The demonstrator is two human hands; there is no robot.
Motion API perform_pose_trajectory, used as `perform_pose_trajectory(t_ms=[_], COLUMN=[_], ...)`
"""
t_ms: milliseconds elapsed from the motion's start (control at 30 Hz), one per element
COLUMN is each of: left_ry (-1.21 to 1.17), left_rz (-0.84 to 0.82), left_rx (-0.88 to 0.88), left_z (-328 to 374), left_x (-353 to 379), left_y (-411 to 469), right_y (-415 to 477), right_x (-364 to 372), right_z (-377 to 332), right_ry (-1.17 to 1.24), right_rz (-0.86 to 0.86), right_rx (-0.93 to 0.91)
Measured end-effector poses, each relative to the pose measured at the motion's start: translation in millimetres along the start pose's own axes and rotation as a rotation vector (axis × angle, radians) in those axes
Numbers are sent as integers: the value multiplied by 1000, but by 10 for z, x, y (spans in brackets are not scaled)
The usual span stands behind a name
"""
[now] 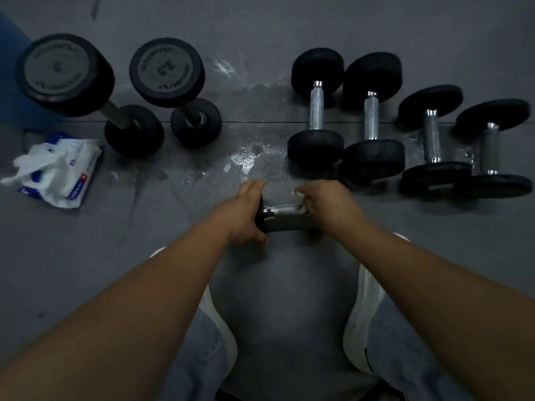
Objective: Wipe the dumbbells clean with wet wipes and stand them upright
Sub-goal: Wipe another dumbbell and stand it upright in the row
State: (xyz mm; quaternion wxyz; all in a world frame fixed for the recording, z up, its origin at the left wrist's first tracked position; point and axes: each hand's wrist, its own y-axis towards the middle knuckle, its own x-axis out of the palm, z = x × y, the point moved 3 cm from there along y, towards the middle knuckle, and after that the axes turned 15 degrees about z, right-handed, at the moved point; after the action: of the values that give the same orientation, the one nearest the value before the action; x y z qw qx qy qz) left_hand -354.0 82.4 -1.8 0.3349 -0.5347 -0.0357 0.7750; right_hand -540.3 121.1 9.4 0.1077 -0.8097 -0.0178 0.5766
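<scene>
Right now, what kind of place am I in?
Most likely a gym or weights area. Two dumbbells stand upright on a dark, rubbery-looking floor, four more lie beside them, and a pack of wet wipes sits nearby for cleaning.

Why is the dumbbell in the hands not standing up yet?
The held dumbbell is lying sideways: its handle runs level between the left hand and the right hand, which presses a wipe on it.

Dim light falls on a dark grey floor (pixel 275 27) with a thin seam (pixel 254 122) running across it, wet glossy patches (pixel 246 160) near the middle, and a blue mat (pixel 11 68) at the far left.
</scene>
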Motion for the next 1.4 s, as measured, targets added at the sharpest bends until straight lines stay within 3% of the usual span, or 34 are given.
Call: perform_pose_trajectory(t_ms=[133, 267, 367, 467, 633, 800, 933, 1033, 1167, 1267, 1333, 1400], left_ry=[10, 4, 28, 65, 155, 276, 288, 273, 249, 256, 260, 259], left_rz=[-5, 4, -5, 12, -49, -106, 154, 275, 205, 188, 200, 203], left_rx=[1, -6, 0, 48, 93, 106, 196, 184, 138, 111, 119, 109], left_z=[-2, 9, 19, 41, 79, 112, 93, 120, 106, 121, 134, 121], left_x=[-15, -17, -64, -64, -139, -92, -152, -59, 50, -2, -6, 21], left_y=[4, 11, 5, -52, 56, 13, -62, -120, -159, -131, -118, -123], right_y=[-238, -184, -267, -185, -73, -7, -20, -74, -79, -86, -198, -309], right_x=[202, 130, 145, 206, 267, 276, 214, 264, 181, 165, 295, 395], right_z=[-351, -271, -326, -328, -164, -151, -144, -214, -156, -228, -465, -580], right_ry=[-262, -122, -120, 44, -218, -198, -211, -180, -11, -43, -105, 9], right_rz=[25, 52, 111, 59, -243, -379, -94, -6, -22, 105, 107, 84], right_rx=[-56, 39, -4, -6, -119, -152, -151, -99, -50, 54, -25, -102])
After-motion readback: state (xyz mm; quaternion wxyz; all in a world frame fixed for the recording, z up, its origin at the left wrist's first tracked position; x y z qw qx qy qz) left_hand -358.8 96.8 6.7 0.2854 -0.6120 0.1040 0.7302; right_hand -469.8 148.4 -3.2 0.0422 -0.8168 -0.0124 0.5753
